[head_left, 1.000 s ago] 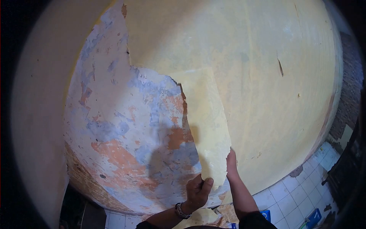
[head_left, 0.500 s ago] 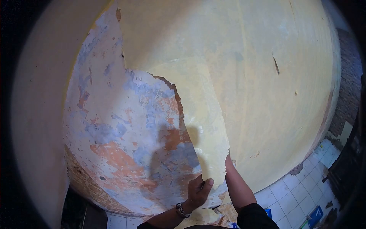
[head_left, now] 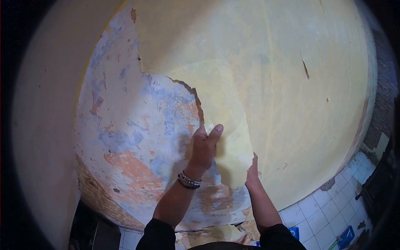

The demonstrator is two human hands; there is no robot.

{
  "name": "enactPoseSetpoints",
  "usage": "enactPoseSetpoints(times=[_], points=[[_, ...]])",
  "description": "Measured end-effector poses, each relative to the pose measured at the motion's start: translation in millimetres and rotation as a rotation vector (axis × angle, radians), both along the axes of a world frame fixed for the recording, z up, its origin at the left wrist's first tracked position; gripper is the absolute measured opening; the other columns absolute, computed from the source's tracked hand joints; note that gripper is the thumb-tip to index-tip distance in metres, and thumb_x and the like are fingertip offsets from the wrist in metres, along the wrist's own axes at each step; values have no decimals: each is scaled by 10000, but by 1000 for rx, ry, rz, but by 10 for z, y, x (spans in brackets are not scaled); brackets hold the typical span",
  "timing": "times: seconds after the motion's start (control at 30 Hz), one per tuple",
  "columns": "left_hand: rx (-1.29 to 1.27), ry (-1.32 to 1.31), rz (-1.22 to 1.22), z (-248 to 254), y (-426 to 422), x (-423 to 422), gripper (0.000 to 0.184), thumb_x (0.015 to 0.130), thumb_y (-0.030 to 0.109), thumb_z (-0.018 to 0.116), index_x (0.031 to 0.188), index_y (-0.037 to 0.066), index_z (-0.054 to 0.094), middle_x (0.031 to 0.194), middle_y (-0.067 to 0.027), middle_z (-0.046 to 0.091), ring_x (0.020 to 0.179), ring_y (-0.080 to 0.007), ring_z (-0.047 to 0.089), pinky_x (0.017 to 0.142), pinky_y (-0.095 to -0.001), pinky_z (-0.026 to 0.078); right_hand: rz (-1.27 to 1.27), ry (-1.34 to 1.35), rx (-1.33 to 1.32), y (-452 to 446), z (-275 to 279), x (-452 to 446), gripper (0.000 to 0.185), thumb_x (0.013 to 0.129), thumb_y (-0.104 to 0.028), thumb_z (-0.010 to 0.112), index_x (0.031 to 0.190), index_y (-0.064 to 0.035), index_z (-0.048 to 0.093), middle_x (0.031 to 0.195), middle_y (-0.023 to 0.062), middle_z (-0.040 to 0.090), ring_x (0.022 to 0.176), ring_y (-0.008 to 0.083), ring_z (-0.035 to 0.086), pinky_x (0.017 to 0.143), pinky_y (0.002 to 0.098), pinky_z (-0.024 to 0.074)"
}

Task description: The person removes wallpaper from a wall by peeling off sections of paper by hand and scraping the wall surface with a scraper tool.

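A loose sheet of yellow wall covering point(head_left: 235, 154) hangs away from the wall, its torn left edge beside bare, patchy plaster point(head_left: 141, 137). My left hand point(head_left: 205, 148) grips that left edge, thumb on the front and fingers behind the sheet. Bracelets circle the left wrist. At the sheet's lower right edge is my right hand point(head_left: 253, 170), partly behind the sheet; a thumb shows, while its other fingers are hidden.
Torn pieces point(head_left: 216, 235) lie at the foot of the wall. White floor tiles point(head_left: 316, 216) stretch to the lower right, with a blue packet point(head_left: 346, 236) on them. A dark object point(head_left: 377, 179) stands at the right edge. Yellow covering point(head_left: 308, 125) remains on the wall at right.
My left hand has moved up along the sheet's left edge from its bottom corner. My right hand stays near the right edge, and more of its thumb side now shows.
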State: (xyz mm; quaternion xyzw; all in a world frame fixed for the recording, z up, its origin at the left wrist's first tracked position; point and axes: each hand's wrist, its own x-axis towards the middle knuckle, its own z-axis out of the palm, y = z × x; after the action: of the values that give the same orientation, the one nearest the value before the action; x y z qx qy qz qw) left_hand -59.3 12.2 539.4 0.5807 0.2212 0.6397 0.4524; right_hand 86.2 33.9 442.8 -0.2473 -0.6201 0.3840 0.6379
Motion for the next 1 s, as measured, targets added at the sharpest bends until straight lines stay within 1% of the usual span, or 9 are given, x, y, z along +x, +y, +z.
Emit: enactPoseSetpoints(times=[0.13,0.3,0.43,0.5,0.57,0.7,0.8,0.9,1.0], points=[[117,-38,75,-36,-29,75,354,952,134,574,1274,11,494,1149,-80,625,990,-132,618,824,-295,527,-83,66,52,214,-316,-90,389,936,-141,541,1290,19,526,1125,108,653,974,157,628,845,312,514],[137,-45,88,-11,-99,122,359,949,137,580,1274,14,491,1135,-72,625,975,-130,618,815,-291,528,338,496,-221,579,-322,-199,400,938,-119,527,1315,17,519,1178,114,640,1010,167,625,875,301,509],[107,-65,56,1,-137,106,334,951,124,573,1258,15,498,1124,-69,627,970,-125,618,810,-286,527,21,188,-104,127,-77,-72,395,943,-136,530,1304,24,528,1199,115,635,1029,173,622,866,308,512],[120,-69,50,-17,-127,96,323,953,117,570,1252,15,503,1116,-67,630,962,-122,620,803,-285,529,-113,87,24,-54,184,-32,383,913,-154,570,1258,12,560,1087,120,660,957,204,643,810,329,517],[157,-19,151,-45,-158,106,304,956,108,565,1241,17,516,1101,-69,641,941,-119,629,783,-279,535,-86,81,56,284,245,-59,357,889,-157,592,1206,7,579,1016,129,652,908,230,643,781,338,511],[134,-100,38,16,-272,140,300,955,111,569,1236,15,523,1095,-74,649,936,-117,632,790,-274,532,-110,57,167,310,287,-34,272,825,-153,640,1044,5,600,871,159,609,811,301,628,705,356,489],[153,-107,57,-24,-211,84,311,955,119,573,1242,12,519,1104,-80,648,946,-124,634,798,-284,533,-227,-25,287,23,325,-5,236,834,-159,630,986,16,586,885,169,618,809,290,626,689,352,481],[205,-42,106,-36,-220,69,240,965,157,575,1147,0,585,973,-50,676,812,-77,633,699,-238,520,-142,74,143,268,559,-63,219,869,-146,601,1015,17,591,876,178,617,798,284,619,698,353,479],[124,-103,72,-32,-329,84,338,952,118,578,1264,10,506,1111,-81,645,949,-127,636,802,-290,537,-147,-28,69,299,688,29,294,913,-119,554,1183,-9,598,856,179,605,777,260,601,707,341,480]])
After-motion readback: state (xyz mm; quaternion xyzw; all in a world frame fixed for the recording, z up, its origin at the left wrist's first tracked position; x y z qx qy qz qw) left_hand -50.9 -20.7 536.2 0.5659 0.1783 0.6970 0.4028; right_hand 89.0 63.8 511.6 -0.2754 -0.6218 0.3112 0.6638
